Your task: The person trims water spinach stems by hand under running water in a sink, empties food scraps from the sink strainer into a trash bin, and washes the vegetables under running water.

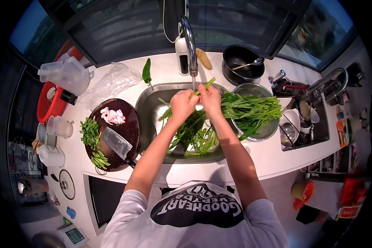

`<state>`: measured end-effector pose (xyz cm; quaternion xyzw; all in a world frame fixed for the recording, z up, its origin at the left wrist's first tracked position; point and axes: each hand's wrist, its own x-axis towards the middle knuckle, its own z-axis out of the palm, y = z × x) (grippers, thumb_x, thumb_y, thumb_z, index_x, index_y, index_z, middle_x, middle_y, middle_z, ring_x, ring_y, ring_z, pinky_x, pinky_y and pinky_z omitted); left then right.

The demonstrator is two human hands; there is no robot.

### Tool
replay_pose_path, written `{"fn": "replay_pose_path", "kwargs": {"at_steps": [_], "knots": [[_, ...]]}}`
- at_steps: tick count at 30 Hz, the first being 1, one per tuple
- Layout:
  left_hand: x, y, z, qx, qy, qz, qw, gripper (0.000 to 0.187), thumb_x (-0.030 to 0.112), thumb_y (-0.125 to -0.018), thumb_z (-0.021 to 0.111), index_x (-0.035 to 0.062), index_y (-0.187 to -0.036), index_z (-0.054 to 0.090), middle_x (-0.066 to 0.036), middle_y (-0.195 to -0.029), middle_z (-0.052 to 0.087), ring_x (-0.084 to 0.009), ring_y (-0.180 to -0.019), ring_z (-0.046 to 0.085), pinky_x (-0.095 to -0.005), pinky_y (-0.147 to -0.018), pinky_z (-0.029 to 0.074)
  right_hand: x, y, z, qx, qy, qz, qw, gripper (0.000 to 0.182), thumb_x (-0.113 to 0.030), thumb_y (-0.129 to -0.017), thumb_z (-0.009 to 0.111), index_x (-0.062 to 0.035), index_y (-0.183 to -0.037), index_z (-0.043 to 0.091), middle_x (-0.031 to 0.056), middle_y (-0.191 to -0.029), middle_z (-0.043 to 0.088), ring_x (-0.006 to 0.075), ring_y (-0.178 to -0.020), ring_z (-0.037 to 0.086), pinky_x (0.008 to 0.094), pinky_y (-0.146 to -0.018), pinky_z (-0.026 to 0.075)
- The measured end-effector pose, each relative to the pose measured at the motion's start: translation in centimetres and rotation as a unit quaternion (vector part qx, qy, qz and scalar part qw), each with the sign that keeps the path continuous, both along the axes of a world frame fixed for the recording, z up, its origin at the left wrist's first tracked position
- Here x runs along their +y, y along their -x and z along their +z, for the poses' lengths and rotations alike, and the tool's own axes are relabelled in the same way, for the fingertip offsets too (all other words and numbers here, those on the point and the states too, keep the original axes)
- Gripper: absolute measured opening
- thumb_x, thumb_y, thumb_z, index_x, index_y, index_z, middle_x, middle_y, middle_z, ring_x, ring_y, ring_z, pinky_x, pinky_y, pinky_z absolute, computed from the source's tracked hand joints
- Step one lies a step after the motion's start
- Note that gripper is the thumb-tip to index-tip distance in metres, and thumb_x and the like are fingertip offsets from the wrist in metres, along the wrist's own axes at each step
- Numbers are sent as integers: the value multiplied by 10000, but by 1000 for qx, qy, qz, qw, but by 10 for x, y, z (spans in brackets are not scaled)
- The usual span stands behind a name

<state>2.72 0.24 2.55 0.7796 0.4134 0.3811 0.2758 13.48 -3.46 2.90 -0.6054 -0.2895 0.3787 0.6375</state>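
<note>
My left hand point(182, 106) and my right hand point(211, 101) are close together under the faucet point(189, 45), both closed on a long green vegetable stem point(206, 86). The stem's tip sticks up past my right fingers, near the thin stream of water. Below my hands, loose leafy greens point(194, 138) lie in the metal sink point(151, 153). My forearms hide part of them. Beside my right hand, a heap of long leafy greens point(254, 109) fills a colander point(269, 133) and hangs over its rim.
To the left, a round dark cutting board point(130, 109) holds a cleaver point(118, 142), pale meat pieces point(113, 116) and chopped greens point(90, 133). A green pepper point(146, 71), ginger-like root point(203, 59) and black pot point(231, 62) stand behind the sink. Dishes fill a rack point(291, 134) at right.
</note>
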Motion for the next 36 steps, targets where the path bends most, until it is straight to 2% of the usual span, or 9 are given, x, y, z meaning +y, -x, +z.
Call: {"fn": "replay_pose_path", "kwargs": {"at_steps": [5, 9, 10, 13, 18, 21, 26, 30, 36], "knots": [[12, 9, -7, -136, 169, 70, 974, 221, 199, -793, 506, 11, -766, 618, -73, -578, 547, -128, -535, 486, -290, -535, 412, -8, -5, -1, 95, 18, -33, 995, 300, -249, -940, 509, 25, -819, 497, 135, -727, 613, 160, -616, 638, 253, -549, 539], [34, 15, -29, -173, 229, -3, 958, 333, 315, -933, 457, 41, -792, 584, 4, -734, 542, -77, -661, 438, -229, -586, 362, -29, -18, -1, -377, 292, 259, 840, 551, -389, -880, 551, 146, -1009, 523, 217, -665, 621, 384, -703, 647, 419, -730, 516], [36, 16, -26, -115, 281, -37, 952, 344, 354, -958, 440, 44, -871, 562, -2, -807, 544, -76, -716, 444, -226, -625, 369, -32, -14, -15, -450, 280, 235, 815, 693, -467, -856, 536, 167, -1129, 472, 303, -867, 613, 447, -884, 594, 451, -852, 448], [35, 2, -29, -157, 320, -121, 927, 256, 294, -955, 457, 50, -952, 536, 0, -821, 547, -81, -711, 446, -235, -649, 382, -26, -2, -8, -421, 183, 46, 888, 612, -465, -868, 506, 97, -1108, 533, 330, -1104, 541, 420, -1056, 532, 441, -866, 449], [35, -21, -27, -271, 283, -157, 906, 193, 235, -964, 436, 54, -1003, 491, -8, -897, 517, -90, -838, 468, -230, -752, 416, 17, -10, -33, -65, -59, 209, 974, 552, -418, -958, 389, 15, -1300, 411, 196, -1220, 526, 247, -1158, 484, 312, -962, 358], [42, -29, -31, -313, 328, -95, 886, 204, 240, -975, 409, 52, -992, 485, -14, -846, 522, -97, -806, 488, -243, -733, 424, 27, 3, -34, -30, -64, 146, 987, 519, -397, -966, 378, -1, -1299, 415, 166, -1216, 524, 206, -1139, 471, 305, -980, 336], [63, -14, -45, -404, 393, 2, 826, 243, 287, -983, 383, 53, -1016, 441, -30, -694, 471, -132, -571, 488, -290, -554, 452, 28, 12, -70, -90, -16, 215, 972, 259, -228, -962, 451, -18, -1094, 527, -11, -683, 487, 124, -624, 464, 289, -580, 415], [78, 8, -48, -476, 399, 31, 783, 220, 281, -980, 395, 62, -988, 418, -20, -667, 429, -119, -525, 429, -273, -498, 412, 10, 13, -105, -208, -3, 258, 944, 195, -203, -942, 478, -12, -954, 510, 57, -676, 490, 96, -586, 431, 267, -542, 387], [100, 60, -34, -367, 323, 84, 868, 208, 281, -971, 418, 73, -974, 428, 6, -655, 376, -76, -510, 353, -227, -451, 336, -22, -25, -246, -299, 76, 266, 913, 263, -258, -912, 518, -6, -843, 551, 112, -725, 570, 203, -642, 553, 356, -597, 445]]}}
